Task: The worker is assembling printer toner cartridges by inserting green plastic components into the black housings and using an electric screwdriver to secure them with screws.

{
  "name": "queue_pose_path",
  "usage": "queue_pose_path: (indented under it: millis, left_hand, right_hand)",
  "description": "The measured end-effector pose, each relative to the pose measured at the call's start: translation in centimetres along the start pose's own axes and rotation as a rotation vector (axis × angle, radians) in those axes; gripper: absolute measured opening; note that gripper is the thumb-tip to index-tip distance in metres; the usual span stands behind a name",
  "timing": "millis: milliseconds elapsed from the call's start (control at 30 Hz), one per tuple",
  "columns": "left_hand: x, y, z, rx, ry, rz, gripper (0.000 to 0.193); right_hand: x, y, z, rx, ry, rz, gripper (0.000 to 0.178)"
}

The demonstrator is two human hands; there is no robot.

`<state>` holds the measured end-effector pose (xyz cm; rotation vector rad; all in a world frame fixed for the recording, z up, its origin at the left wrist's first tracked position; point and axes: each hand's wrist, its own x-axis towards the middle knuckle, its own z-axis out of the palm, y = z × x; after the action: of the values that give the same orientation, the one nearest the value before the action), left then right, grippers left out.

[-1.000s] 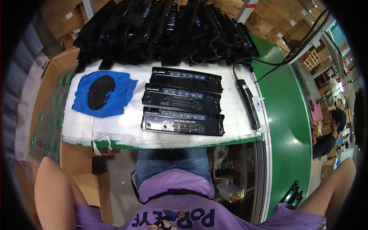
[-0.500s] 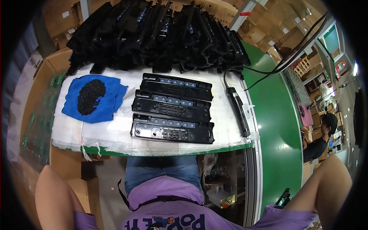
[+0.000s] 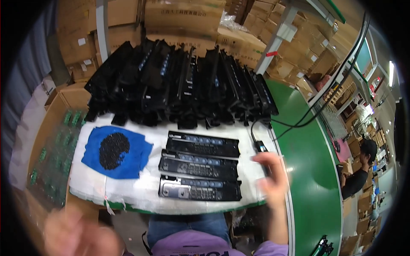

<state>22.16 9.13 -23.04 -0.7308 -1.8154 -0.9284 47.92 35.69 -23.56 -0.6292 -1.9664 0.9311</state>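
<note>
Three black plastic panels [image 3: 199,166] lie set out one above another at the middle of my counter [image 3: 128,190], their fronts showing rows of bluish round spots; whether any are finished I can't tell. More black parts [image 3: 183,85] stand heaped at 12 o'clock, apart from those three. At 3 o'clock my right hand [image 3: 273,177] has thumb and fingers spread by the corded screwdriver [image 3: 262,148], contact unclear. My left hand [image 3: 81,234], at 7 o'clock, is too blurred to read. The blue cloth [image 3: 139,149] at 9 o'clock bears a pile of tiny black pieces [image 3: 114,150]; beyond, a cardboard box [image 3: 70,97] holds green boards [image 3: 42,154] amid clear plastic.
</note>
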Motion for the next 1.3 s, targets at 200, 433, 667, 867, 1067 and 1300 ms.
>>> queue_pose_path:
  millis: [200, 433, 667, 867, 1067, 1300]
  left_hand:
    - [-3.6, 3.8, 14.2, -0.674, -1.251, 0.296, 0.081]
    - [-5.5, 5.4, 18.3, -0.507, -1.343, 0.506, 0.084]
    - [-5.0, 5.7, 18.1, -0.62, -1.351, 0.432, 0.071]
    - [-2.2, 6.2, 19.8, -0.703, -0.836, 0.341, 0.038]
    - [6.9, 11.9, 25.7, -0.567, -0.216, 0.365, 0.024]
    - [11.3, 9.8, 32.0, 0.163, -0.489, 0.215, 0.037]
  right_hand:
    - [-2.1, 7.0, 4.3, -0.545, -0.36, 0.067, 0.085]
    - [1.8, 9.8, 4.1, -0.584, -0.428, 0.016, 0.068]
    - [1.8, 7.5, 3.4, -0.719, -0.524, 0.094, 0.067]
    - [1.0, 8.5, 4.1, -0.699, -0.407, 0.081, 0.06]
    - [0.1, 9.0, 4.0, -0.578, -0.252, 0.053, 0.054]
    - [-0.5, 10.3, 2.5, -0.24, 0.047, 0.034, 0.04]
